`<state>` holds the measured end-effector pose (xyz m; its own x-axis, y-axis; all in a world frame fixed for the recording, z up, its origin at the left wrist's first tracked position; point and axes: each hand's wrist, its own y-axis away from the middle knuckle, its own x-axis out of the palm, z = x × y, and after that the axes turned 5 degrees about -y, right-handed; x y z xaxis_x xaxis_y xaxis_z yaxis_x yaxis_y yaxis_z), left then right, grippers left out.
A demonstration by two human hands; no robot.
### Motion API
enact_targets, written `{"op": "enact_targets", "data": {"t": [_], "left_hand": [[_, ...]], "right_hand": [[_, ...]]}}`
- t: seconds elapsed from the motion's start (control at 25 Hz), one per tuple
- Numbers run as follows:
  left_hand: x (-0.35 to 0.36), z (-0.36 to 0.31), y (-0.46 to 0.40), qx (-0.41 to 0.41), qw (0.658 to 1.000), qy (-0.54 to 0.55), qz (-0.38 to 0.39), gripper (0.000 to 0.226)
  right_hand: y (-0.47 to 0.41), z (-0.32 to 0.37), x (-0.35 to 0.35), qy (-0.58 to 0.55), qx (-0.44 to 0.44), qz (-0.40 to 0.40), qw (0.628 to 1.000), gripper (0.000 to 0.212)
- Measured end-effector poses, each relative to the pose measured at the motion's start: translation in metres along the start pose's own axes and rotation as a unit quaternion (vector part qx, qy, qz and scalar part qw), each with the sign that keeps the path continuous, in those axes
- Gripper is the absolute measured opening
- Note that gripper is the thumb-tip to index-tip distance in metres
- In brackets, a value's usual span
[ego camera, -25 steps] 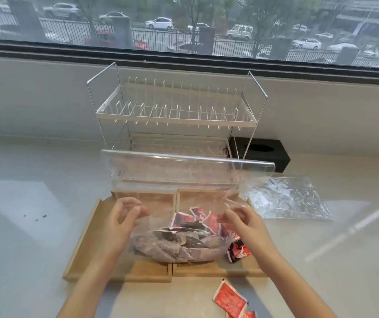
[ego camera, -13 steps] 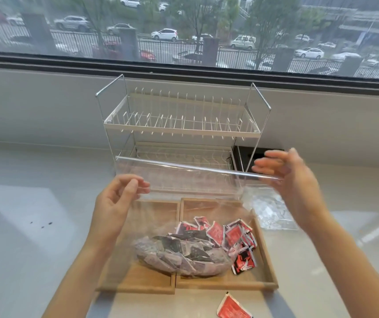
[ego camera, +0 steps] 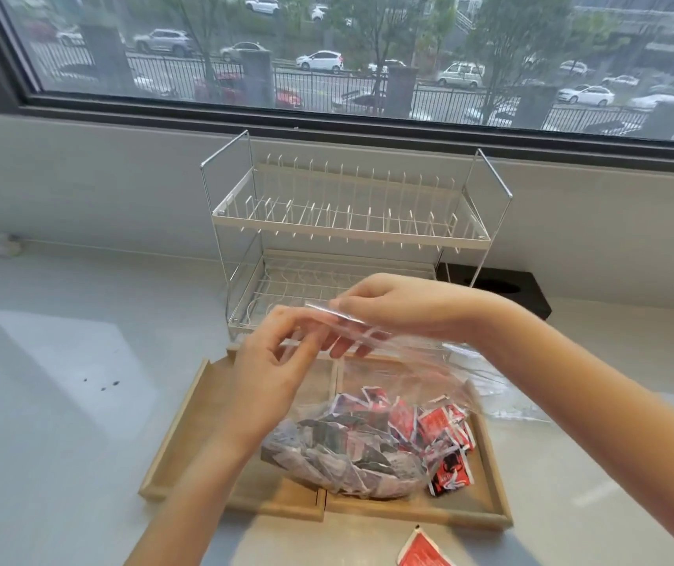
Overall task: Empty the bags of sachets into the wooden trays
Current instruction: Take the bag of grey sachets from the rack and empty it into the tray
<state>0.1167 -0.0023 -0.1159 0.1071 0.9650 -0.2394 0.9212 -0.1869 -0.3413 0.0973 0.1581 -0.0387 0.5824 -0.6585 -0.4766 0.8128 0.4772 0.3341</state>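
Observation:
Two shallow wooden trays stand side by side on the counter, the left tray (ego camera: pixel 188 426) and the right tray (ego camera: pixel 490 484). A clear plastic bag (ego camera: pixel 421 373) holding dark sachets (ego camera: pixel 335 451) rests across both trays. Loose red sachets (ego camera: pixel 437 426) lie in the right tray. My left hand (ego camera: pixel 274 369) and my right hand (ego camera: pixel 400 308) meet above the trays and both pinch the bag's top zip edge. My right forearm crosses over the right tray.
A white wire dish rack (ego camera: pixel 347 222) stands just behind the trays, with a black box (ego camera: pixel 523 292) to its right. An empty clear bag (ego camera: pixel 502 402) lies right of the trays. One red sachet (ego camera: pixel 421 553) lies on the counter in front.
My right hand has swept left along the bag's top edge from its right end to meet the left hand. The bag's top has gathered toward the middle.

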Motion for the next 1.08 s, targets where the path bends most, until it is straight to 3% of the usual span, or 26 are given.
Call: {"op": "enact_targets", "data": {"t": [0.12,0.24,0.32,0.6,0.68,0.76,0.84,0.96,1.08], "left_hand": [[0.004,-0.002,0.003,-0.030,0.999,0.003,-0.028,0.023],[0.006,-0.003,0.002,-0.060,0.998,-0.003,-0.032,0.029],[0.008,-0.004,0.002,-0.071,0.997,0.004,-0.027,0.021],[0.005,-0.008,0.005,-0.056,0.998,0.012,0.003,0.012],[0.000,-0.006,0.008,-0.060,0.998,0.005,-0.007,0.017],[-0.005,-0.005,0.009,-0.066,0.998,0.005,-0.012,0.015],[-0.006,-0.006,0.010,-0.059,0.998,-0.004,-0.002,0.013],[-0.003,-0.005,0.010,-0.054,0.998,-0.002,-0.011,0.007],[-0.006,-0.004,0.009,-0.057,0.998,-0.009,-0.040,0.012]], "right_hand": [[0.001,-0.011,0.000,-0.149,0.024,0.059,0.987,0.031],[0.003,-0.019,0.000,-0.125,0.023,0.054,0.990,0.027],[0.006,-0.020,0.000,-0.102,0.015,0.028,0.994,0.023],[0.013,-0.015,0.007,-0.034,-0.048,-0.132,0.989,0.009],[0.022,-0.011,-0.007,-0.054,-0.095,-0.244,0.964,0.006],[0.032,-0.008,-0.024,-0.057,-0.145,-0.295,0.943,0.004],[0.037,-0.010,-0.026,-0.047,-0.145,-0.241,0.958,0.014],[0.038,-0.024,-0.017,-0.041,-0.055,-0.133,0.989,0.038],[0.048,-0.041,-0.018,-0.027,-0.018,-0.101,0.994,0.025]]}}
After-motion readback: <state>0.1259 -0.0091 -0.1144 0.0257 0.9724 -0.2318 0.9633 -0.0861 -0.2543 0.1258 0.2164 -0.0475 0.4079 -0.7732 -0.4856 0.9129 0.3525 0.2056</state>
